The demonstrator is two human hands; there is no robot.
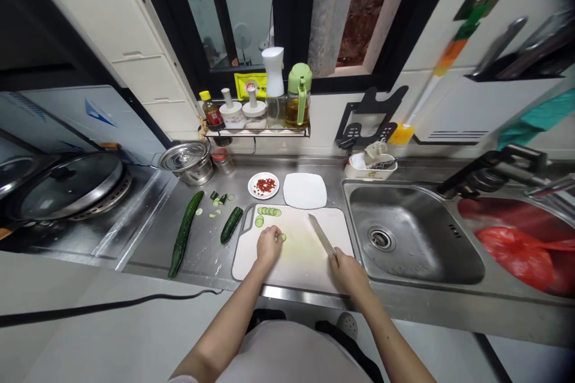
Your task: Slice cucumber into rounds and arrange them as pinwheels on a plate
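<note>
My right hand (347, 269) is wrapped round the handle of a kitchen knife (321, 234), its blade slanting up and left over the white cutting board (309, 278). Toward the left of the board, the fingers of my left hand (269, 246) are curled closed on cucumber slices (283, 237), partly hidden by the fingertips. An overlapping row of cucumber slices (269, 211) lies along the board's upper left, with a couple more just below. Beside the board rest a cut cucumber piece (231, 225) and a long whole cucumber (185, 233).
Behind the board stand a plate of chopped red pieces (263, 185) and a white square plate (305, 190). Cucumber scraps (219, 198) lie near a steel pot (187, 163). A sink (415, 233) is on the right, a lidded pan (67, 185) on the left. Bottles fill a rack (265, 131).
</note>
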